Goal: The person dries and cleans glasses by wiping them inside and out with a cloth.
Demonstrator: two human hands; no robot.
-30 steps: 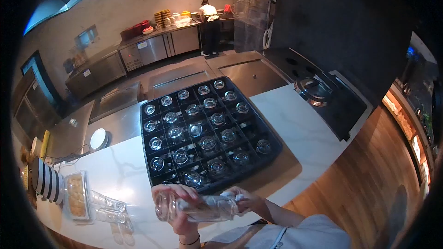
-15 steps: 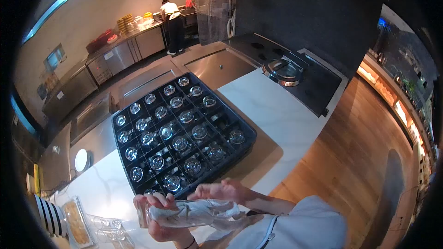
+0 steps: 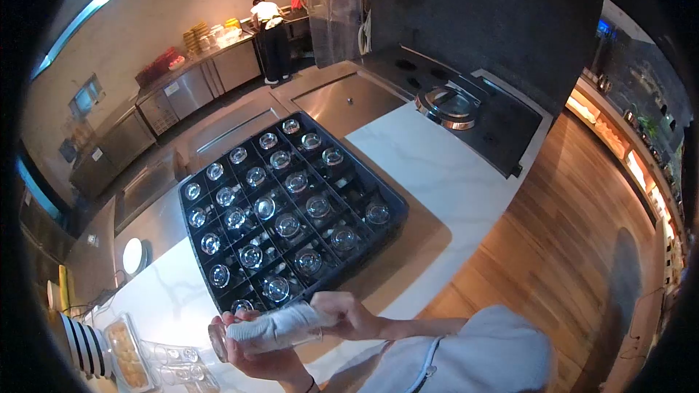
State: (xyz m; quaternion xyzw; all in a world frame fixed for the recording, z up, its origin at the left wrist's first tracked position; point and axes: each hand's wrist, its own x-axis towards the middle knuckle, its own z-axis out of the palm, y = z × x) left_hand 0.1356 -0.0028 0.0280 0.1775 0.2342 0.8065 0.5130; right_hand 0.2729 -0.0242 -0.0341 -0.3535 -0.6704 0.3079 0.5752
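Note:
My left hand (image 3: 266,366) is closed around a clear drinking glass (image 3: 217,342), held tilted on its side low in the view. A white cloth (image 3: 280,327) lies along the glass and covers much of it. My right hand (image 3: 346,313) is closed on the cloth at the glass's other end. Just beyond my hands stands a black glass rack (image 3: 399,211), divided into square compartments. Many of them hold an upturned glass (image 3: 287,225) with its round base upward.
Several clear glasses (image 3: 178,354) lie at lower left beside a tray of brownish pieces (image 3: 125,356) and striped stacked bowls (image 3: 81,346). A white plate (image 3: 133,255) is farther left. A round lidded cooker (image 3: 455,113) is set into the counter. A person (image 3: 271,36) works at the back counter.
My right hand, fingers spread above the cloth before, is now closed on it. The cloth is bunched up more. Hands and glass have shifted slightly, and the view moved a little.

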